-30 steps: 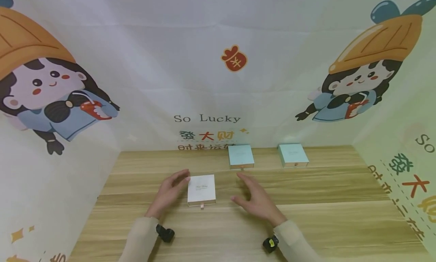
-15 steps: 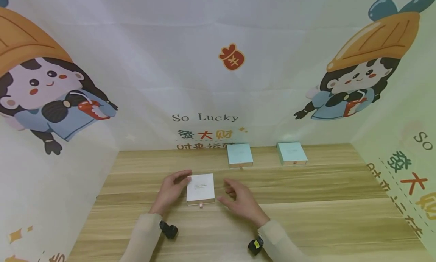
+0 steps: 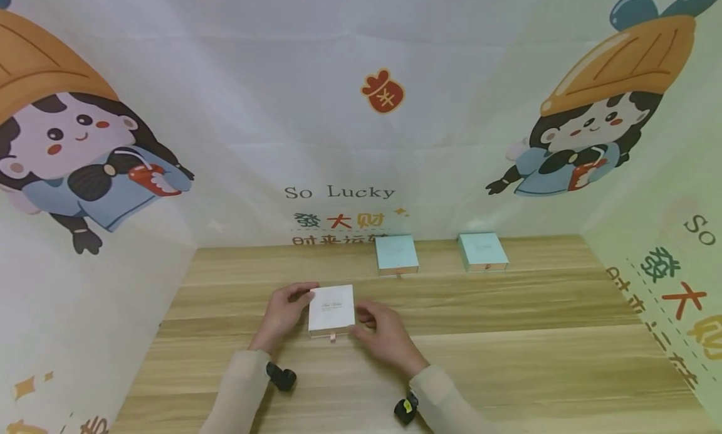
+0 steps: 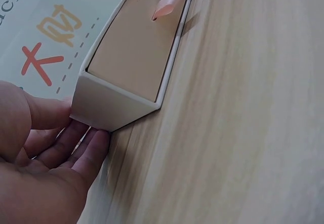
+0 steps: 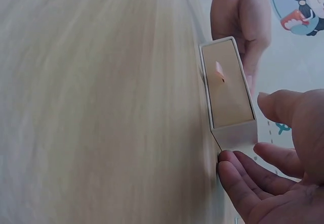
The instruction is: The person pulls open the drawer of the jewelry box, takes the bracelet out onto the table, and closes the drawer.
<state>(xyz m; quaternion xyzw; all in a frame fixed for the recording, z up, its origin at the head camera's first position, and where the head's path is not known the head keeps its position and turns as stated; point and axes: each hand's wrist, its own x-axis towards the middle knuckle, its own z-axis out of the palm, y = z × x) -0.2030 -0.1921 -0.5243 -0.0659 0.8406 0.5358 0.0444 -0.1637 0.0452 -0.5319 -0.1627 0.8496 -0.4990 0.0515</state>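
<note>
A white slide-out gift box (image 3: pixel 331 308) with gold lettering on its lid lies flat on the wooden table. In the left wrist view, its tan drawer front (image 4: pixel 136 42) carries a pink ribbon tab (image 4: pixel 166 5). My left hand (image 3: pixel 284 312) rests at the box's left side, thumb by the upper edge and fingertips at the lower edge. On the other side, my right hand (image 3: pixel 386 333) has its loosely bent fingers at the box's right side. The right wrist view shows that thumb (image 5: pixel 283 105) beside the box, with a small gap; fingertip contact is hard to tell.
Two pale blue boxes of the same kind stand by the back wall: one blue box (image 3: pixel 397 254) behind the white one, another blue box (image 3: pixel 483 252) farther right. A printed cloth (image 3: pixel 254 120) closes off the table's (image 3: pixel 536 371) back and sides.
My right hand has moved left, from apart to close beside the white box, its fingers bending more. The left hand and the boxes have stayed about where they were.
</note>
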